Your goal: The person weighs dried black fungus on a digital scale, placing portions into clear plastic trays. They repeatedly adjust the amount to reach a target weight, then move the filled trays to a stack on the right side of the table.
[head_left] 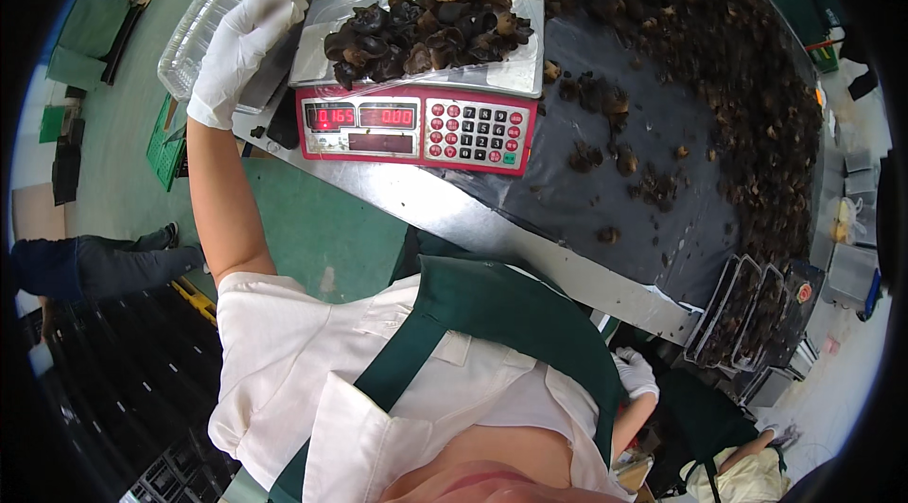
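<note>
My left hand (241, 54), in a white glove, reaches up to a stack of clear plastic trays (203, 26) left of the scale. Its fingers are bent over the stack, fingertips at the side nearest the scale. A red electronic scale (416, 130) with a steel pan stands at the table corner, its display lit. On the pan lies a heap of dark brown wood ear mushrooms (426, 35), with clear plastic showing around them. Low at my right side is my right hand (636, 373), also gloved, beside my green apron; its fingers are partly hidden.
Many loose wood ears (681, 49) cover the right part of the black-topped table (567, 182). A wire-framed basket (742, 314) of them stands at its right end. A co-worker (728, 446) is at lower right; another person (95, 267) is at far left, near black crates (123, 399).
</note>
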Available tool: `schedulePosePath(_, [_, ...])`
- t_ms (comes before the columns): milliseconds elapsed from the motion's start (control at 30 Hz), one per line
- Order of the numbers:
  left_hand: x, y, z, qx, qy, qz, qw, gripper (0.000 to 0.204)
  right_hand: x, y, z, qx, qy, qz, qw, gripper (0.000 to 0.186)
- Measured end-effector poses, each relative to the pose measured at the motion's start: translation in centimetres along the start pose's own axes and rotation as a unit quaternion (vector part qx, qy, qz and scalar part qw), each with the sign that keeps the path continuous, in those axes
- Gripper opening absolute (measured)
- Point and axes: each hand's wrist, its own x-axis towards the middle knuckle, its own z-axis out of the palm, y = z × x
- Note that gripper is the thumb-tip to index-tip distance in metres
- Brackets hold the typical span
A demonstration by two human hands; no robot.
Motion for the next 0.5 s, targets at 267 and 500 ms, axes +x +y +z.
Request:
schedulePosePath(267, [-3.1, -0.4, -0.4, -0.050, -0.043, -0.183, 0.981, 0.053, -3.6, -28.9, -16.6, 0.186, 0.077, -0.441, 0.875, 0.032])
schedulePosePath(500, [-4.6, 2.1, 2.3, -0.044, -0.034, -0.193, 0.980, 0.060, -1.0, -46.8, -19.1, 0.075, 0.197, -0.605, 0.768, 0.034])
